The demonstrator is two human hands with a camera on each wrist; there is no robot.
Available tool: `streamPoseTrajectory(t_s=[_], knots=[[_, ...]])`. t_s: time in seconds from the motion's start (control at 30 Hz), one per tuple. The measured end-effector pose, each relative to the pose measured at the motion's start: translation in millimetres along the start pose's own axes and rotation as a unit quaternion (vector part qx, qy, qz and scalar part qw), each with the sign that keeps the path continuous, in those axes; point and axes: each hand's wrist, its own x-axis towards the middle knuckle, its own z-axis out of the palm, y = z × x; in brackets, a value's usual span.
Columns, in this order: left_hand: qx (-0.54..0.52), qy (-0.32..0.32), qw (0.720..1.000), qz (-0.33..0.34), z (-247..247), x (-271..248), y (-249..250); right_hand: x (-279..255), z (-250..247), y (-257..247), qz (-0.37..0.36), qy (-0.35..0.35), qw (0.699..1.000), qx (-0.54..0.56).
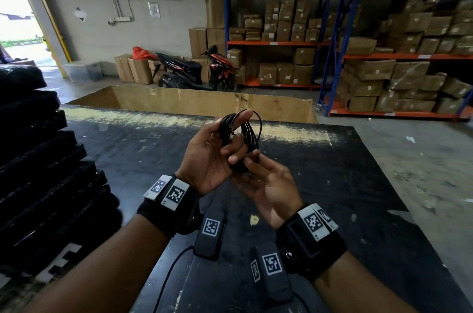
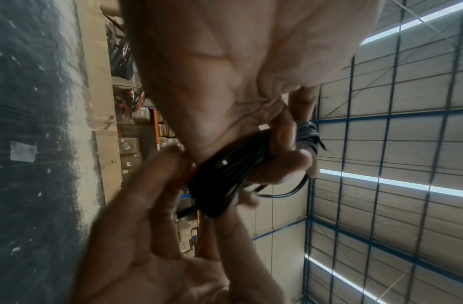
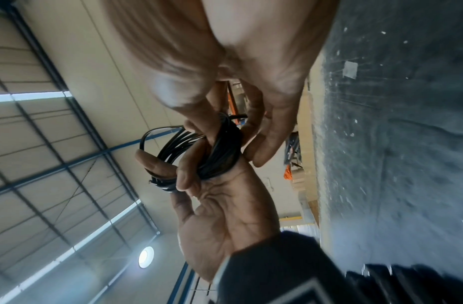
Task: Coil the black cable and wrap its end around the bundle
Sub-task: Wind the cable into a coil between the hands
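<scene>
One coiled black cable point(image 1: 240, 138), left hand point(image 1: 212, 156) grip clutching it, right hand point(image 1: 268, 187) fingers loose.

Two hands are showing: the left hand point(image 1: 208, 156) and the right hand point(image 1: 272, 191). One coiled black cable point(image 1: 242, 138) is sitting between them. One black bench point(image 1: 320, 184) is lying below. One scooter point(image 1: 197, 70) is standing by the far wall. One open cardboard bin point(image 1: 204, 102) is sitting beyond the bench. Two shelving racks point(image 1: 277, 42) are standing behind, holding boxes too numerous to count.
</scene>
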Motion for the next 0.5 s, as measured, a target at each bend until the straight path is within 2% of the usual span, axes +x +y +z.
streamPoseTrajectory(t_s=[0.13,0.23,0.27,0.33,0.43,0.5], knots=[[0.02,0.043,0.998,0.036,-2,-1,-5,9,-7,-8,-0.096,0.04,0.991,-0.086],[-0.006,0.057,0.996,0.062,-3,-3,-10,18,-9,-16,-0.167,0.106,0.96,-0.199],[-0.017,0.056,0.996,0.065,-3,-4,-13,21,-11,-20,-0.192,0.127,0.94,-0.251],[-0.025,0.068,0.995,0.063,-12,-5,-21,26,-15,-28,-0.243,0.155,0.874,-0.391],[-0.012,0.093,0.995,0.032,-23,-12,-31,27,-21,-41,-0.285,0.138,0.794,-0.52],[0.061,0.128,0.99,-0.006,-21,-16,-34,24,-22,-49,-0.295,0.115,0.738,-0.596]])
